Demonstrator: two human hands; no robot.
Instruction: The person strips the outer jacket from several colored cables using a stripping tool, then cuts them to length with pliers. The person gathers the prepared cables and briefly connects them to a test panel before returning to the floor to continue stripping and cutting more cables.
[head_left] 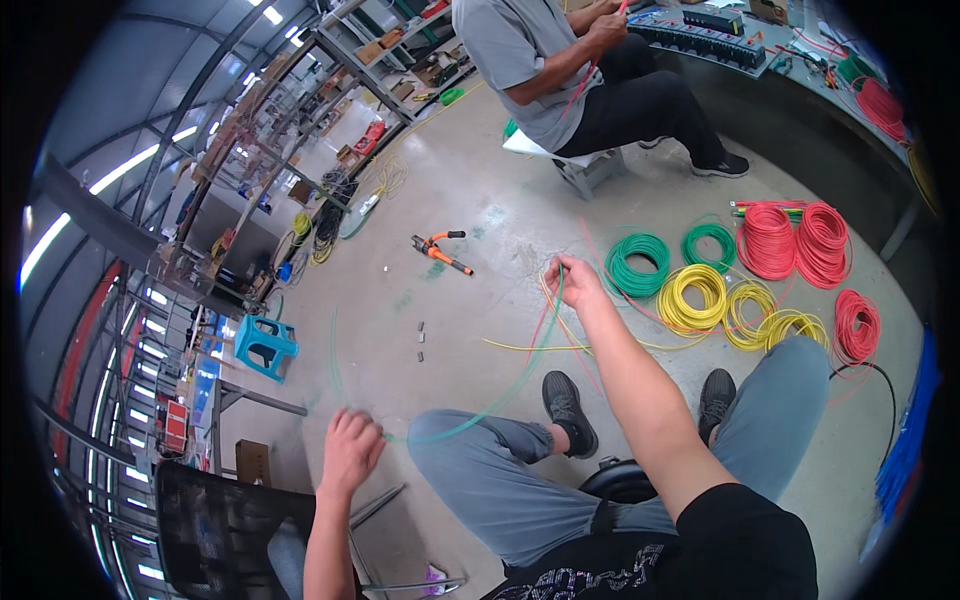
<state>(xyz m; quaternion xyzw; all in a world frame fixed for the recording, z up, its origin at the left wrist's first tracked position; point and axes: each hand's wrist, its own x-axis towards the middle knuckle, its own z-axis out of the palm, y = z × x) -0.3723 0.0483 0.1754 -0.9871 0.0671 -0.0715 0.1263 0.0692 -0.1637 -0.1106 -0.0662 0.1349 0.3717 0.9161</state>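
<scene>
While it is held between the two hands, the green wire is bent into a sagging curve, its long axis slanted from lower left to upper right; a blurred loose length is seen rising beyond the left hand. By the right hand, the wire is pinched between nearly closed fingertips; whether the yellow strand beside it is gripped too cannot be told. At the left, it is enclosed by curled fingers. On the grey floor, orange-handled cutters and green coils, yellow coils and red coils are laid. Farther off, a stool is occupied by a co-worker.
</scene>
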